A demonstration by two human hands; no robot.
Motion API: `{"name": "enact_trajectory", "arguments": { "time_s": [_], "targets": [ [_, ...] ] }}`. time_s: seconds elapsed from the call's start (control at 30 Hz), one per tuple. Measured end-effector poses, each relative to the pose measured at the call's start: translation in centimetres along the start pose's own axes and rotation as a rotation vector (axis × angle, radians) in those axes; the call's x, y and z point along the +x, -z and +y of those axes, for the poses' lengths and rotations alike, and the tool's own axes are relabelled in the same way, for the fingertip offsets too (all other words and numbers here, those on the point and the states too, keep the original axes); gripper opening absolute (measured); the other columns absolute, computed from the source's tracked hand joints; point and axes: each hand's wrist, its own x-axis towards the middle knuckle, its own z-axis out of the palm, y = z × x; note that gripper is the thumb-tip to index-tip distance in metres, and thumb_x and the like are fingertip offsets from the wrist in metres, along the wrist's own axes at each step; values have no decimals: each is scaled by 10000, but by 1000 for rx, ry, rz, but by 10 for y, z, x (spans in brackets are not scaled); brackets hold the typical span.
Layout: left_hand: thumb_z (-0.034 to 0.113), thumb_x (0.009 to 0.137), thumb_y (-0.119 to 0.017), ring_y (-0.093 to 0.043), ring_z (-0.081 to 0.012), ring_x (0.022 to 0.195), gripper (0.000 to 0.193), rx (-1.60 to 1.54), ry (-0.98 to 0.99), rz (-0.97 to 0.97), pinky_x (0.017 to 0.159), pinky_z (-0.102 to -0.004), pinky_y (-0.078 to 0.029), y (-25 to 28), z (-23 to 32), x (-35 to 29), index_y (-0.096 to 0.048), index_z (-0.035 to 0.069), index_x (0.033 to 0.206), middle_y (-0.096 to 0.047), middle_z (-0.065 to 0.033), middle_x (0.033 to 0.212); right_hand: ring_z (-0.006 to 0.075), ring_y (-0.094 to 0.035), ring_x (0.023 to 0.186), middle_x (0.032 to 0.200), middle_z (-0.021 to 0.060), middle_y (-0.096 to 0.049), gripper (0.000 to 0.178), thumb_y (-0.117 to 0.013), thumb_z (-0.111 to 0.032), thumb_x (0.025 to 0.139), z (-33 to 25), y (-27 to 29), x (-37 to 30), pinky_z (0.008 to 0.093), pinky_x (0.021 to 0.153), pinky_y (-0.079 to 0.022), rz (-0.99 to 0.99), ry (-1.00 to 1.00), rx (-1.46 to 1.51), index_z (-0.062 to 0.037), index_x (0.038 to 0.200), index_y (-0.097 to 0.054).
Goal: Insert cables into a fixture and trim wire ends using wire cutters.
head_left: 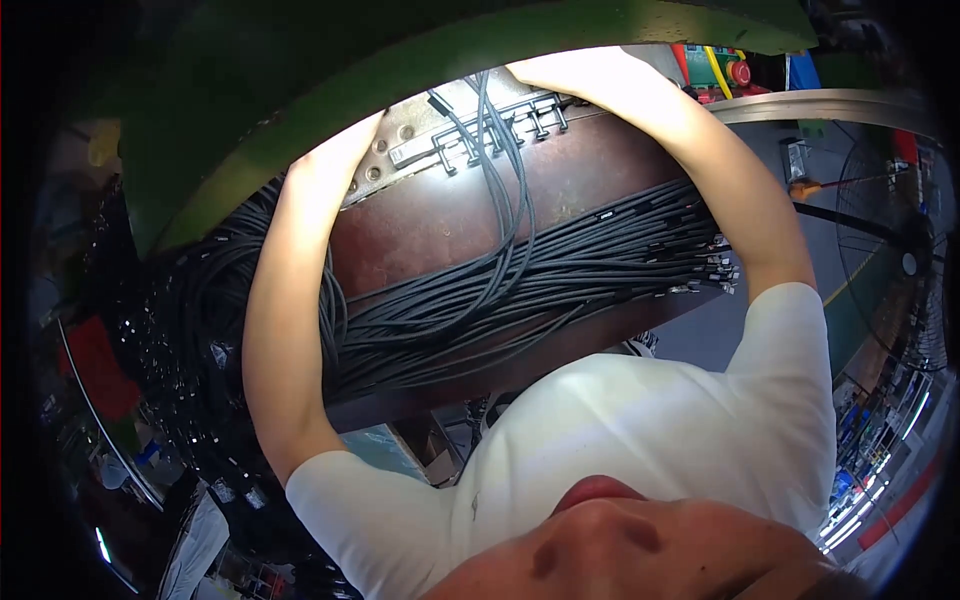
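My left hand (345, 145) reaches up under a curved green machine frame (400, 85), which hides its fingers. Beyond the fixture's right end, my right hand (562, 72) also goes under that frame; glare washes it out and its fingertips are hidden. Between both hands lies a metal fixture (420, 148) with a row of black pins or hooks (450, 150). A few dark grey cables (518, 180) run down from it over a brown tabletop (410, 235). They join a wide bundle of similar cables (450, 320) below.
The bundle's metal-tipped ends (718, 270) lie at the table's right edge. More cables (225, 270) hang at the left, beside my left forearm. A red push button (739, 73) sits at upper right. A black fan (905, 240) stands farther right.
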Motion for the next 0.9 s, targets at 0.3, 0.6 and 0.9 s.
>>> {"name": "enact_trajectory", "arguments": {
  "time_s": [0.3, 0.6, 0.9],
  "targets": [
    [387, 772, -666, -603, -284, 662, 326, -79, 64, 159, 626, -369, -481, -30, -17, -20, -684, 63, 807, -642, -108, 736, 233, -618, 836, 959, 90, -651, 227, -606, -219, 807, 11, 10, -20, 347, 765, -493, -31, -26, -28, -68, 968, -658],
    [502, 803, -610, -607, -343, 762, 516, -267, 261, -76, 699, -414, -486, -24, -6, -9, -647, 1, 921, -635, -177, 848, 233, -619, 839, 956, 90, -652, 231, -605, -224, 807, 23, 7, -32, 347, 766, -493, -45, -81, -58, -68, 969, -658],
    [441, 789, -651, -611, -320, 712, 422, -230, 129, 173, 667, -396, -490, -35, 0, -10, -665, 40, 917, -640, -151, 805, 232, -619, 841, 952, 91, -653, 235, -605, -229, 807, 27, 2, -20, 347, 768, -493, -55, -87, -101, -68, 970, -658]
  ]
}}
